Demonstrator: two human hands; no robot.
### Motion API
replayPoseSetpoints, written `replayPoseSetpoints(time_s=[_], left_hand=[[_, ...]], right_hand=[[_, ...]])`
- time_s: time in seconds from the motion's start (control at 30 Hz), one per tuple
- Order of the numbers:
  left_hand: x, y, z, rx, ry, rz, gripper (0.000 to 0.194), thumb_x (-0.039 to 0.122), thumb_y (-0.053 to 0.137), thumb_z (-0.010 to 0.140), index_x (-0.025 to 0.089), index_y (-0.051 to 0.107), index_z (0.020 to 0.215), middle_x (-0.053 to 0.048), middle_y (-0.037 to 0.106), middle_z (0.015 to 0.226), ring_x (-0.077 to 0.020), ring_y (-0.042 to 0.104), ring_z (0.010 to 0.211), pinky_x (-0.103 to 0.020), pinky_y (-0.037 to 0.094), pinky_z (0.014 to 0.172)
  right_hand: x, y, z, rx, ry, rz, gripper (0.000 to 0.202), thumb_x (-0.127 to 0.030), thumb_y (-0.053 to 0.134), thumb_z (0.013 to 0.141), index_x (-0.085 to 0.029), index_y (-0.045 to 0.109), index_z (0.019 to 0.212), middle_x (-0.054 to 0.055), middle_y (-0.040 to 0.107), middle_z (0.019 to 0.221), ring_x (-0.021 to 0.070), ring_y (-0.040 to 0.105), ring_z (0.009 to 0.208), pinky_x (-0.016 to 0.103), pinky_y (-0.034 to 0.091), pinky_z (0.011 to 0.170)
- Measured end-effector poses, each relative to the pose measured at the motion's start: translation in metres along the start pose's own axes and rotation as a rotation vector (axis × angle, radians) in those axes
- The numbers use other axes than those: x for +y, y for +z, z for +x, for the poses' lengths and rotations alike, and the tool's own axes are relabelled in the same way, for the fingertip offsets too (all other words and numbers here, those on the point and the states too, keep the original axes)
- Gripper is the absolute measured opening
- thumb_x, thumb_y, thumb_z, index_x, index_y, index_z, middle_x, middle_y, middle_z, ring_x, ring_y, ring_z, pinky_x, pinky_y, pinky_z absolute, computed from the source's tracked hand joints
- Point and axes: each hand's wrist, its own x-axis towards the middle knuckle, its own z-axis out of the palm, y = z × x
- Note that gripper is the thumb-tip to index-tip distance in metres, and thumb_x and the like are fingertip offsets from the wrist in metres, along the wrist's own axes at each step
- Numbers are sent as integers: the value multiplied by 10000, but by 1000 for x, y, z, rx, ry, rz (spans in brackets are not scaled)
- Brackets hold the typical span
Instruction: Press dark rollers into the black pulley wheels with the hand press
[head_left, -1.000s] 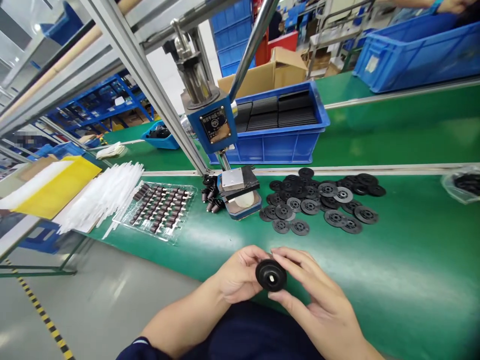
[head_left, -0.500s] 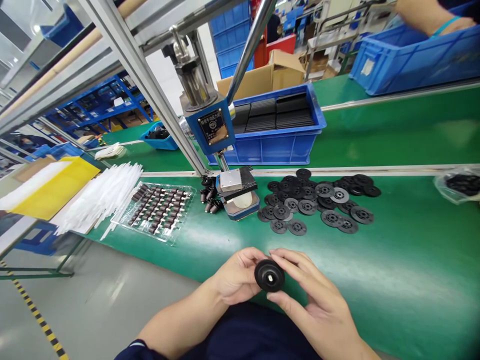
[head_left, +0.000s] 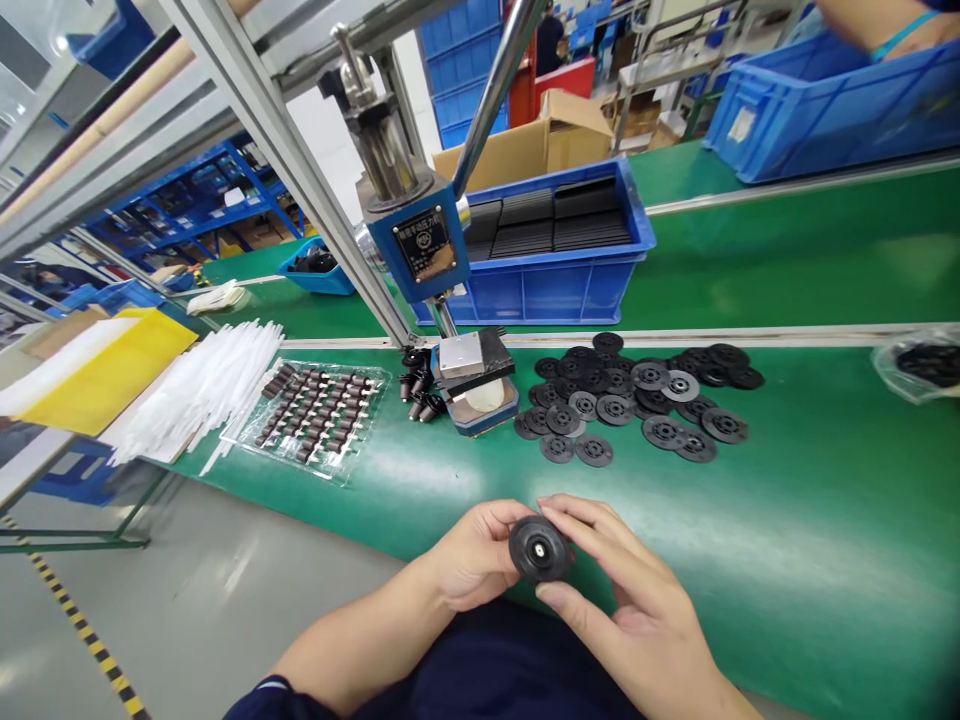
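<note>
At left, the clear tray [head_left: 319, 462] of brown-bodied parts [head_left: 337, 410] lay on the green bench [head_left: 825, 520]. The left hand [head_left: 480, 555] gripped the black round part [head_left: 540, 548] above the near bench edge; its fingertips were hidden behind the part. The right hand [head_left: 622, 580] had thumb and forefinger moderately spread at the part's right rim; contact could not be confirmed. At far right, the picture edge cut off the plastic bag [head_left: 919, 365].

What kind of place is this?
Probably a factory workshop: there's a blue and silver metal hand press, a long green workbench, and a blue plastic crate packed with rows of matching thin black parts.
</note>
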Motion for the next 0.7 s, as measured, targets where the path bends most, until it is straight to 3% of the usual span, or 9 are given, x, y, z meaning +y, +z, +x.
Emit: replayPoseSetpoints(time_s=[0.23,0.37,0.7], left_hand=[[4,9,-11,136,390,415,282,116,794,713,156,593,907,-51,690,928,-144,636,849,-274,491,799],[-4,7,-15,143,585,666,246,77,712,782,183,583,963,-58,671,997,-168,632,926,-310,496,840],[-8,1,-12,117,739,829,296,6,639,800,209,549,995,-50,654,1031,-179,639,973,-342,523,858]], right_hand=[[-1,3,-8,87,69,-18,453,-265,657,878,-249,524,1311,61,548,1286,176,529,1196,285,461,1038],[-2,5,-10,97,51,-8,454,-253,670,868,-244,535,1302,60,563,1259,164,546,1170,257,476,1011],[3,5,-13,54,13,-6,506,-216,651,877,-267,499,1356,48,536,1294,144,528,1198,243,463,1034]])
